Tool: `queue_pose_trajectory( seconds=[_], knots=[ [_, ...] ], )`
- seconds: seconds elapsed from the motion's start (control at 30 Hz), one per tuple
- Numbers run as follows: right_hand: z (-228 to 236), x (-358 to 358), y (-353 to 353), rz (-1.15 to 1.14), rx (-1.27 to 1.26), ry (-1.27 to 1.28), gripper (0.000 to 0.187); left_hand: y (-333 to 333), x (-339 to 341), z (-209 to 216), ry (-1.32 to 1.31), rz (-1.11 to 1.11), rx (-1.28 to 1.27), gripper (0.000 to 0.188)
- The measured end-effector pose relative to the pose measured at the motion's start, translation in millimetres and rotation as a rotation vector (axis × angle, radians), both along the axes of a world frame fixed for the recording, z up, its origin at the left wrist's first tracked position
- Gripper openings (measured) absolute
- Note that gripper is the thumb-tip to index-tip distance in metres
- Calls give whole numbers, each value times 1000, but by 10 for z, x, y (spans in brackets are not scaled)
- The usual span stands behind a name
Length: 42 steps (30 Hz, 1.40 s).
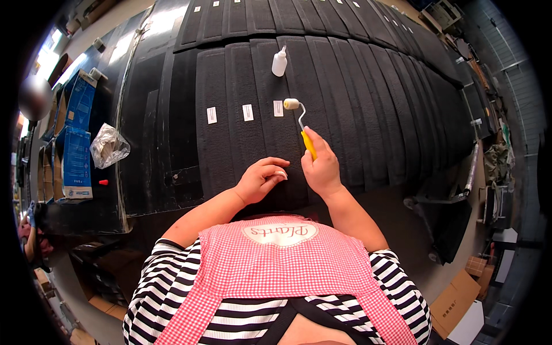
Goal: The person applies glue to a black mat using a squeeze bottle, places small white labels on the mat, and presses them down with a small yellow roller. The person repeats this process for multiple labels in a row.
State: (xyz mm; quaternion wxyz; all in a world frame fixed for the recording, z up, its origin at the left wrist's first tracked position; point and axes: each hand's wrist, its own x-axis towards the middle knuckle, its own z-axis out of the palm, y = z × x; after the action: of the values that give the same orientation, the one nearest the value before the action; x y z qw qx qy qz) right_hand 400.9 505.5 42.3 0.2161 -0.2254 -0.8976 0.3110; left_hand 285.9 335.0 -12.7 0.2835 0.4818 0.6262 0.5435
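My right hand (322,167) is wrapped round the yellow handle of a small paint roller (309,144). Its pale roller head (291,103) is at the right edge of a white label (278,108) on a black ribbed mat (339,126); whether it touches is unclear. Two more labels, one (248,112) beside it and another (211,115) farther left, lie on neighbouring strips. My left hand (261,181) rests low over the mat's near part, its fingers curled, with something small and white at the fingertips. Beyond the labels stands a white squeeze bottle (279,63) with a pointed nozzle.
More black mats (259,17) with small labels lie at the far side. Left on the black table (146,172) are blue cardboard boxes (76,152), a clear plastic bag (109,146) and a red cap (103,182). An open carton (457,302) sits at lower right.
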Motion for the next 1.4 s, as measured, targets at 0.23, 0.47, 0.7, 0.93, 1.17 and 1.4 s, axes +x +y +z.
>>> queue_pose_trajectory(
  seconds=[0.23,0.47,0.7,0.93,1.17,1.4],
  knots=[
    [-191,1,196,-126,-322,169,45,288,-517,325,316,173,-45,9],
    [-449,-89,327,-126,-271,160,45,675,-873,153,564,105,-233,13],
    [-370,-159,276,-21,-73,129,49,831,-641,41,422,218,-307,21],
    [-310,-378,268,33,46,-84,47,701,-601,23,511,317,-287,15],
    [-328,-506,423,134,40,-141,45,742,-598,47,648,284,-301,13],
    [-190,-274,457,163,18,-173,46,747,-525,57,691,298,-237,15]
  ],
)
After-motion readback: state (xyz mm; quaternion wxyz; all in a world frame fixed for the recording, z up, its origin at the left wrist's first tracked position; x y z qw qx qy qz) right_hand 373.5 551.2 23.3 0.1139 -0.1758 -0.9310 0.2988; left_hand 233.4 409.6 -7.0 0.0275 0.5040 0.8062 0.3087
